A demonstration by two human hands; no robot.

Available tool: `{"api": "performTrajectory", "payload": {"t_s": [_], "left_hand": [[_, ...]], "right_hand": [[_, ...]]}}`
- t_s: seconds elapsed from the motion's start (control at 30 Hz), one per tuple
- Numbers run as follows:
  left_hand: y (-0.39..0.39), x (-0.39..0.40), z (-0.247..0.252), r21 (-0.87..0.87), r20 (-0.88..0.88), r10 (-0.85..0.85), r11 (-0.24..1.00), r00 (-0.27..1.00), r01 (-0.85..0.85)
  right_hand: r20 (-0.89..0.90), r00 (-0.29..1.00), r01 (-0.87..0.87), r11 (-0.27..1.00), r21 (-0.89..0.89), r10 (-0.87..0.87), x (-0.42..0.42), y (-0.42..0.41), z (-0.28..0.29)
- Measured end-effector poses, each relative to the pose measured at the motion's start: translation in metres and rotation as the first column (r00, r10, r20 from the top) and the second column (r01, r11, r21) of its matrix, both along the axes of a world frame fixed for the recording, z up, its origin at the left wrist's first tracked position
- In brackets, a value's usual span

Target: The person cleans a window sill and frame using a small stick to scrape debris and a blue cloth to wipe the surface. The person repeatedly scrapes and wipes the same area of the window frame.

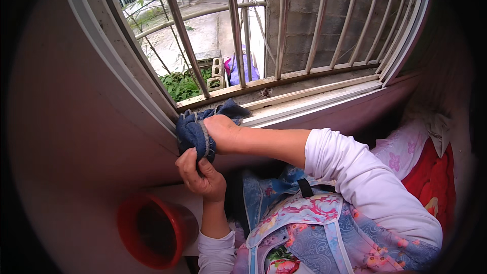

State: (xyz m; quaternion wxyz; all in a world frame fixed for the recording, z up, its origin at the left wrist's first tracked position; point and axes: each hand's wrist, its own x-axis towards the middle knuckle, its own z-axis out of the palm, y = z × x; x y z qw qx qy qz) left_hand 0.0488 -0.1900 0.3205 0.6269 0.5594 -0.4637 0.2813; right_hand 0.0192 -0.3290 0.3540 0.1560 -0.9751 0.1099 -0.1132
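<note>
A dark blue cloth [192, 131] with frayed, pale edges lies bunched in the left corner of the white window sill track [281, 109]. My right hand [222, 132] reaches across from the right and grips the cloth, its fingers mostly hidden behind the wrist and the folds. Below it, my left hand [201, 175] pinches the cloth's hanging lower end between thumb and fingers. Part of the cloth spreads along the sill, near the foot of the metal window bars [237, 34].
A red plastic bucket [177, 236] with dark contents stands at the lower left. The white window frame [114, 68] rises along the left wall. Dirt marks the ledge under the bars. Red patterned fabric [432, 182] lies at the right. Outside are plants [184, 85] and a block wall [300, 19].
</note>
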Motion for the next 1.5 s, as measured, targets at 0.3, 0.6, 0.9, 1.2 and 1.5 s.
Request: {"api": "performTrajectory", "payload": {"t_s": [0.3, 0.6, 0.9, 1.2, 1.5], "left_hand": [[0.011, -0.004, -0.036, 0.083, -0.075, 0.01, 0.997, 0.997, -0.004], [0.011, -0.009, -0.049, 0.096, -0.191, -0.074, 0.991, 0.979, 0.094], [0.015, -0.012, -0.043, 0.269, -0.139, 0.035, 0.963, 0.99, 0.004], [-0.024, -0.017, 0.012, 0.105, 0.017, 0.063, 0.992, 0.998, -0.064], [-0.123, -0.026, 0.079, -0.08, -0.33, -0.297, 0.955, 0.896, 0.287]], "right_hand": [[-0.42, 0.815, -0.274, 0.904, 0.329, 0.4, 0.029, -0.042, 0.043], [-0.204, 0.975, -0.035, 0.963, 0.268, 0.092, 0.011, -0.019, 0.036], [0.005, 1.0, 0.0, 0.945, 0.326, -0.001, -0.005, -0.007, 0.019], [0.702, 0.694, -0.574, 0.464, 0.674, -0.161, -0.009, -0.009, -0.002], [0.374, 0.728, -0.435, 0.035, 0.9, -0.575, -0.031, -0.071, 0.042]]}}
